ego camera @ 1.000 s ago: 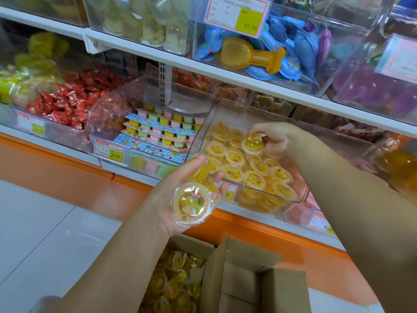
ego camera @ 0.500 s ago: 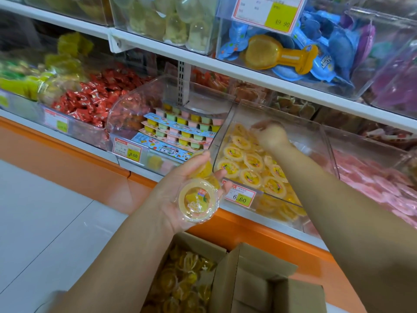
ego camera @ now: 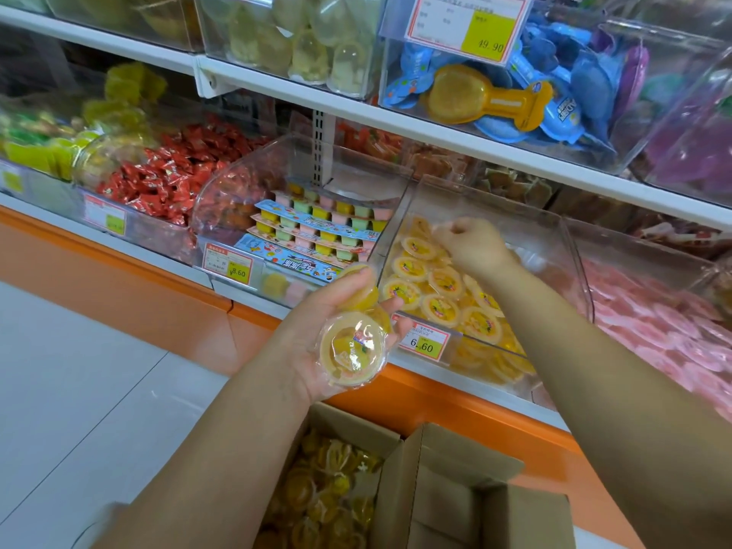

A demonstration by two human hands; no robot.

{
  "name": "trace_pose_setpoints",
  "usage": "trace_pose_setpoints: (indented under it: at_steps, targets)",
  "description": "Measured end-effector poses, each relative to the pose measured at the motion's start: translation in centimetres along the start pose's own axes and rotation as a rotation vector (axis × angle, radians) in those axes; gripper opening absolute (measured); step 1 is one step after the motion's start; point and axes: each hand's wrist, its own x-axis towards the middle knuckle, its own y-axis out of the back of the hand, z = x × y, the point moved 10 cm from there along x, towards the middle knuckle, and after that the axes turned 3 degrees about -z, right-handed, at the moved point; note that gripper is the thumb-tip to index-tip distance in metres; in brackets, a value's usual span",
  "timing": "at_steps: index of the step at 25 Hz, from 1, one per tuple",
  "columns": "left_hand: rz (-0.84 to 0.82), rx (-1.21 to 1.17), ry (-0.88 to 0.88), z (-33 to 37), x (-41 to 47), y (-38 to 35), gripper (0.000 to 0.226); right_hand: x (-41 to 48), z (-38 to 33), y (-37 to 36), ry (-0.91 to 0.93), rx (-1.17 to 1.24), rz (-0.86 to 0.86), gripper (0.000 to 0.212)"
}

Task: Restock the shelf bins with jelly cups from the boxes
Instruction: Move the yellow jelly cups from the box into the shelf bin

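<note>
I read three price tags from here. The tag point(ego camera: 426, 344) on the front of the clear bin point(ego camera: 515, 227) says 6.60. The tag point(ego camera: 227, 265) on the bin to its left says 8.60. The upper tag point(ego camera: 471, 23) ends in 9.90, and its first mark is unclear. The small print on all three is too blurred to read.

My left hand point(ego camera: 317, 334) is palm up in front of the shelf. A yellow jelly cup point(ego camera: 352, 348) lies on the palm, and a second cup point(ego camera: 363, 295) is gripped between thumb and fingertips behind it. The lid of the near cup has a small red and blue label whose lettering I cannot make out.

My right hand point(ego camera: 473, 243) is inside the 6.60 bin, at the back, above the rows of yellow cups point(ego camera: 435, 287) lying lid-up. Its fingers are curled, but I cannot tell whether they are holding a cup.

Next door are pastel multi-packs point(ego camera: 317, 227) under blue printed strips, and further left are red wrapped sweets point(ego camera: 178, 172).

Below my arms an open cardboard box point(ego camera: 447, 509) holds loose yellow cups point(ego camera: 325, 493). It sits on a pale grey tiled floor point(ego camera: 79, 390). The shelving has white rails point(ego camera: 396, 124) and an orange base band point(ego camera: 138, 279)
</note>
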Motion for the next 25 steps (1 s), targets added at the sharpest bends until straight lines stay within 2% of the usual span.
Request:
trace_pose_setpoints:
  at_steps: [2, 4, 6, 8, 10, 12, 14, 15, 18, 20, 25]
  targets:
    - [0.007, -0.073, 0.006, -0.3, -0.2, -0.6, 0.041, -3.4, -2.4, -1.8, 0.008, 0.141, -0.285, 0.035]
    - [-0.003, -0.049, -0.017, -0.3, -0.5, -1.6, 0.027, -6.8, -4.4, -3.6, 0.002, 0.143, -0.549, 0.044]
    - [-0.010, -0.017, 0.013, -0.9, -0.4, -2.2, 0.023, -8.8, -5.3, -4.6, 0.006, 0.166, -0.661, 0.038]
    - [-0.030, 0.025, 0.071, -1.6, -0.4, -2.7, 0.040, -9.1, -5.4, -5.1, 0.011, 0.189, -0.689, 0.020]
    - [-0.029, 0.024, 0.059, -1.2, -0.6, -2.8, 0.053, -7.4, -4.8, -4.0, -0.021, 0.313, -0.592, 0.009]
    - [0.007, -0.038, -0.011, -0.3, -0.7, -2.2, 0.048, -3.5, -2.2, -0.3, -0.084, 0.466, -0.287, 0.009]
    - [0.049, -0.127, -0.075, 0.5, -1.1, -1.1, 0.049, -0.4, 1.3, 3.6, -0.157, 0.314, 0.011, 0.006]
    - [0.058, -0.160, -0.100, 0.7, -1.1, -0.6, 0.054, 0.7, 2.8, 4.2, -0.192, 0.227, 0.063, 0.013]
    - [0.077, -0.194, -0.133, 1.3, -1.3, 0.2, 0.065, 3.2, 6.1, 2.4, -0.279, 0.076, 0.011, 0.019]
    - [0.082, -0.185, -0.129, 1.5, -1.6, 0.1, 0.062, 4.2, 7.1, 1.5, -0.299, -0.103, -0.007, 0.029]
    - [0.132, -0.193, -0.117, 1.2, -1.8, 0.5, 0.050, 4.4, 7.3, 0.6, -0.265, -0.433, -0.098, 0.034]
